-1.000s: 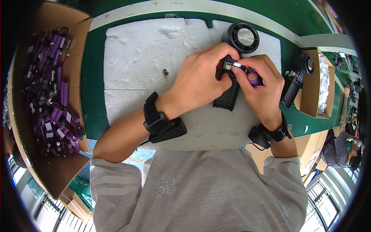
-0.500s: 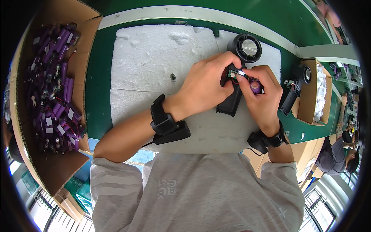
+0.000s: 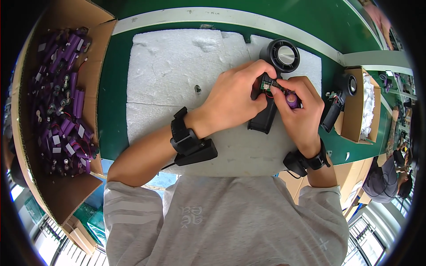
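A black handheld fan (image 3: 262, 119) with a round head and silver centre lies on the white foam sheet (image 3: 173, 66), its handle pointing toward me. My left hand (image 3: 235, 99) is closed around the upper handle. Inside the opened handle a small green circuit board (image 3: 267, 85) shows, with a red wire near it. My right hand (image 3: 304, 104) pinches at the board's right edge with thumb and index finger. A purple cylindrical battery (image 3: 292, 100) sits in that hand, partly hidden by its fingers. Just what the fingertips press on is too small to tell.
At the left stands a cardboard box (image 3: 100, 88) full of purple batteries with wires. To the right, another black fan (image 3: 333, 111) with an opened handle lies on the green table (image 3: 113, 111) beside a small carton (image 3: 350, 113) holding white pieces. People are at work far right.
A bright white light on the circuit board has gone out. My hands stay nearly in place, with the left forearm shifted very slightly left.
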### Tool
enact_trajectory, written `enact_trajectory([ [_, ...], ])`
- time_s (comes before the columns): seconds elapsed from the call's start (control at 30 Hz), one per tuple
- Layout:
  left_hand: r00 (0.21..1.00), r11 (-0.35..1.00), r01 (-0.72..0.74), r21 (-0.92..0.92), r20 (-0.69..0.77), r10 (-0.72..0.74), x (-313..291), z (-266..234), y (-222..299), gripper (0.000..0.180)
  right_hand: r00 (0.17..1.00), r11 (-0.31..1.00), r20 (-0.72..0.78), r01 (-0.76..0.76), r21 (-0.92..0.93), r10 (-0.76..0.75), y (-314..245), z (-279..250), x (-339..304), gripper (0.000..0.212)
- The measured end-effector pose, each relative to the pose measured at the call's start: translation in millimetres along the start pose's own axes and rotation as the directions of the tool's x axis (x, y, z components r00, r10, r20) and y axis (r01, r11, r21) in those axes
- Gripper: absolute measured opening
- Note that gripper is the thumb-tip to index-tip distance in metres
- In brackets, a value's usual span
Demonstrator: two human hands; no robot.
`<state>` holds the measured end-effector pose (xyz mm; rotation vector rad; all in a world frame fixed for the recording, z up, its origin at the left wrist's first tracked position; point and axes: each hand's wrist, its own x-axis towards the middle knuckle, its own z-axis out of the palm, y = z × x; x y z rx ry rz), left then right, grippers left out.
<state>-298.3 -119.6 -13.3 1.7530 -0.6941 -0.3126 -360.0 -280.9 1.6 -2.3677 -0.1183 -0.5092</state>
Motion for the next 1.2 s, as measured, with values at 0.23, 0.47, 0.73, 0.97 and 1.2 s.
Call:
enact_trajectory([
  [0.23, 0.999, 0.99, -0.041, -0.136, -0.024, 0.038, 7.0, -5.9, -8.2, 0.024, 1.0, 1.0, 0.015, -0.006, 0.0, 0.006, -3.7, 1.2, 7.8, 0.017],
  [0.47, 0.974, 0.973, -0.226, 0.051, 0.008, 0.226, 5.2, -6.8, -8.2, 0.023, 0.996, 0.993, 0.01, -0.09, 0.075, 0.09, -2.9, -5.1, 1.7, 0.014],
  [0.73, 0.976, 0.991, -0.111, 0.08, 0.197, 0.094, 8.4, -17.4, 6.1, 0.025, 0.948, 0.973, 0.29, -0.179, 0.146, 0.131, 3.6, -23.9, 10.3, 0.021],
  [0.97, 0.989, 0.984, -0.123, 0.127, 0.102, 0.111, 11.8, -29.0, -5.4, 0.026, 0.833, 0.743, 0.521, -0.465, 0.482, 0.184, 6.7, -34.4, 10.6, 0.036],
  [1.2, 0.995, 0.995, -0.069, 0.066, 0.075, 0.064, 12.8, -40.6, -7.3, 0.033, 0.636, 0.707, 0.649, -0.676, 0.207, 0.418, 28.6, -41.0, 23.2, 0.053],
])
